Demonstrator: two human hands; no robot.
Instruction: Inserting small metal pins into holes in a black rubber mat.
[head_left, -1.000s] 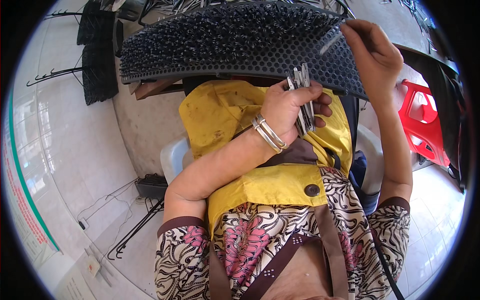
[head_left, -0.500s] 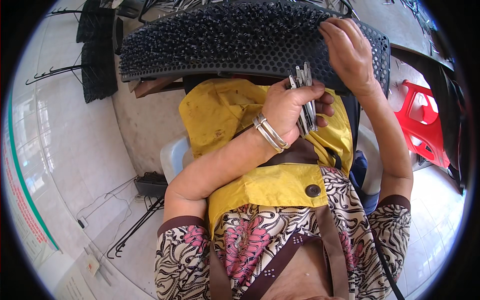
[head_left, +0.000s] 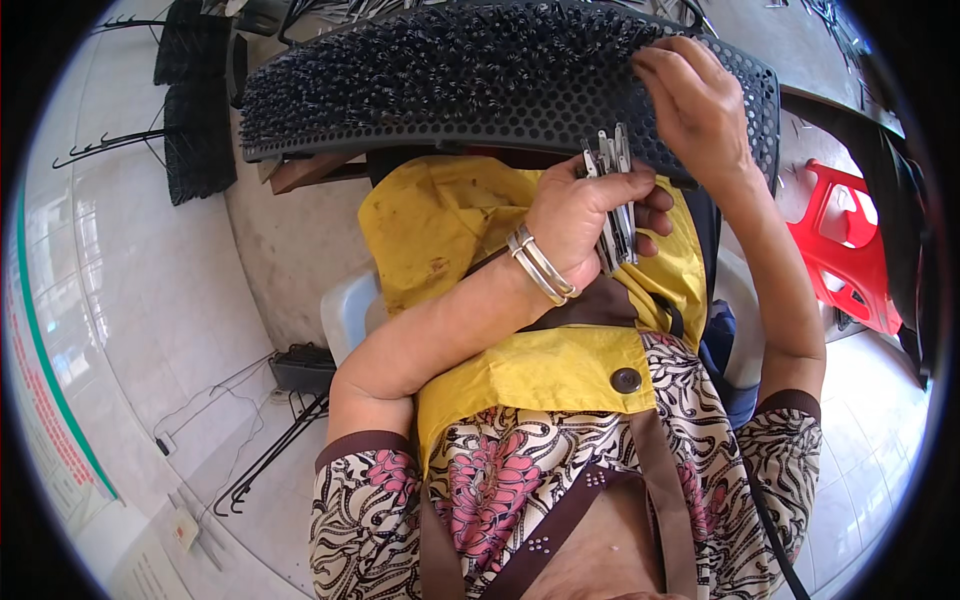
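A black perforated tray (head_left: 610, 128) curves across the far side in front of me, with thin metal pieces (head_left: 430, 75) standing densely in its holes on the left and middle. My left hand (head_left: 590, 205), with two bangles at the wrist, is closed around a bundle of slim silver metal pieces (head_left: 617, 215), just short of the tray's near edge. Over the right part of the tray, my right hand (head_left: 697, 105) has its thumb and fingers pinched together beside the last standing pieces. Anything between those fingertips is too small to make out.
A yellow apron (head_left: 440, 215) covers my lap. To the right stands a red plastic stool (head_left: 845, 245). More loaded black racks (head_left: 198, 145) with hooked rods are on the left. Loose metal pieces (head_left: 835, 30) lie on the table at the far right.
My right hand has shifted slightly left over the tray, its fingers still pinched. The bundle in my left hand has moved a little to the right.
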